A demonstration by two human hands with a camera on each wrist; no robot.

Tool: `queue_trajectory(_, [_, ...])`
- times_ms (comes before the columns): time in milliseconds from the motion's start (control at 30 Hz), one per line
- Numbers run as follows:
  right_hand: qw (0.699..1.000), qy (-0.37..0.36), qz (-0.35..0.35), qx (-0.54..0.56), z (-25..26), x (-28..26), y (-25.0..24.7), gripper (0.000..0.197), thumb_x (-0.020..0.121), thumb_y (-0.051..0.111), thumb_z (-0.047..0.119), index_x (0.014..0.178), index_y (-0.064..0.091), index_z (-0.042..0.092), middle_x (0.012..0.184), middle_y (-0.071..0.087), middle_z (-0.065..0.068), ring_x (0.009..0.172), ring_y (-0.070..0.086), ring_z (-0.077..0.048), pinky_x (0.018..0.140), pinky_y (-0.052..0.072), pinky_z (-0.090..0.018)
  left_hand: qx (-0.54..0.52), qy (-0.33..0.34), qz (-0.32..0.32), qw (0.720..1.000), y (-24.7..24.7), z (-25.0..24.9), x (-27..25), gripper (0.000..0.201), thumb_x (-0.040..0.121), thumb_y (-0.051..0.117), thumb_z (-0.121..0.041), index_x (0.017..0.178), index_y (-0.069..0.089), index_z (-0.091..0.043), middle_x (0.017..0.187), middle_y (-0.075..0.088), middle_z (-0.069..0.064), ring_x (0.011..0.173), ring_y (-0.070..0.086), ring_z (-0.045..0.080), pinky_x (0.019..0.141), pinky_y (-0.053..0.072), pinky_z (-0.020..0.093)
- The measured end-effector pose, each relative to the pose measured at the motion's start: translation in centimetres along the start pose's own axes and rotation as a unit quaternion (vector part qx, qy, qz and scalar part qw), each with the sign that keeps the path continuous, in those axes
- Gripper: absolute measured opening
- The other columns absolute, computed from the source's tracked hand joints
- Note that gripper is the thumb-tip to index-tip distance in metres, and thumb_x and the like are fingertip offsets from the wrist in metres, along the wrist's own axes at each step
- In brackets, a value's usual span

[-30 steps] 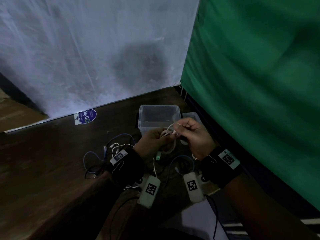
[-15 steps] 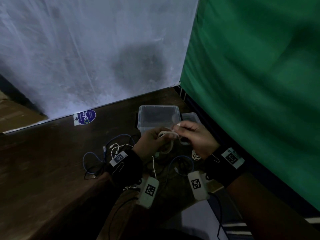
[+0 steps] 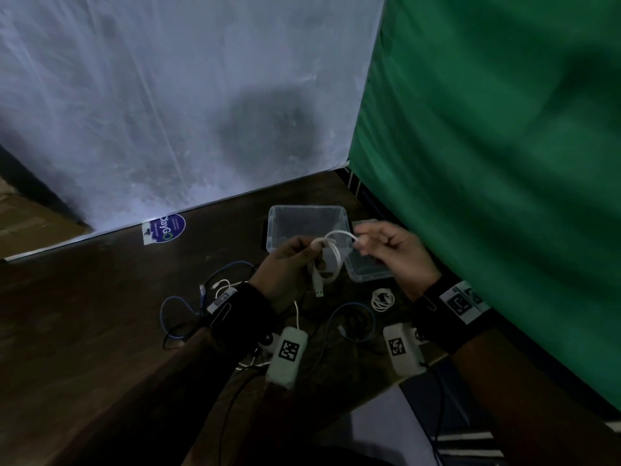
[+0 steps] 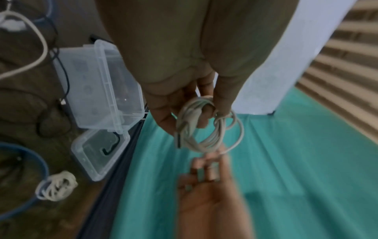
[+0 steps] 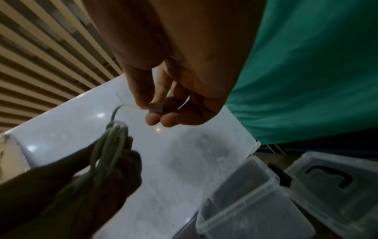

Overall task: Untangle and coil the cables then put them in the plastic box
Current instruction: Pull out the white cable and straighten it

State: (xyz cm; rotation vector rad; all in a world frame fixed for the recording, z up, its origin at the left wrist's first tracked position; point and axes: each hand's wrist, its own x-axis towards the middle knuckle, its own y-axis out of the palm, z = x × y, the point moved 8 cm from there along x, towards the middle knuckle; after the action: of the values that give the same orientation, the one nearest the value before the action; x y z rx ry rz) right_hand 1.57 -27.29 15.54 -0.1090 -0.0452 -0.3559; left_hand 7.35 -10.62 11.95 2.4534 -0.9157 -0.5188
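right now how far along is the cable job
Done: one small white coil lies on the table, not yet boxed. In hand: the left hand grips a nearly coiled white cable while the right hand pinches its free end. Left: the blue cables and black ones lie loose, and the box looks empty.

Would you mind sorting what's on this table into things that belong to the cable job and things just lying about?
Job:
- white cable, held by left hand and right hand
- coiled white cable
- blue cables
- plastic box
- box lid

Lying about:
- round sticker
- green cloth
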Motion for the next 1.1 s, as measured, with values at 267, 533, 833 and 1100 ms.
queue_trajectory(267, [0.982,0.134,-0.004,0.13,-3.9,-2.1,3.6,0.022,0.097,0.055,0.019,0.109,0.071,0.009,0.112,0.071,-0.016,0.11,0.066,-0.034,0.102,0.048,-0.055,0.004,-0.006,-0.015,1.0,-0.4,1.0,0.9,0.019,0.092,0.054,-0.012,0.106,0.062,-0.001,0.096,0.066,0.018,0.084,0.064,0.027,0.071,0.057,0.036])
queue_trajectory(533, [0.961,0.217,0.079,0.15,-4.4,-3.5,6.7,0.04,0.085,0.069,0.04,0.116,0.07,0.015,0.114,0.071,-0.016,0.11,0.067,-0.033,0.1,0.05,-0.051,0.12,0.048,-0.036,0.991,-0.6,1.3,1.4,0.013,0.094,0.055,-0.012,0.1,0.068,-0.009,0.093,0.07,0.01,0.087,0.066,0.024,0.073,0.054,0.033])
queue_trajectory(833, [0.981,0.165,0.028,0.094,-5.2,-3.1,5.2,0.046,0.076,0.074,0.053,0.105,0.074,0.017,0.106,0.074,-0.012,0.102,0.07,-0.031,0.095,0.054,-0.053,0.155,0.072,-0.092,0.981,-2.2,1.5,2.4,0.014,0.093,0.06,-0.018,0.099,0.068,-0.008,0.09,0.069,0.013,0.082,0.065,0.023,0.072,0.055,0.034])
queue_trajectory(1100, [0.99,0.135,0.027,0.009,-6.3,-2.6,2.4,0.016,0.094,0.063,0.018,0.107,0.071,0.024,0.104,0.074,-0.01,0.097,0.072,-0.025,0.084,0.06,-0.039,0.352,0.107,-0.036,0.929,-1.7,1.7,3.6,0.024,0.096,0.052,-0.006,0.112,0.065,-0.018,0.104,0.068,0.01,0.085,0.067,0.011,0.075,0.056,0.021])
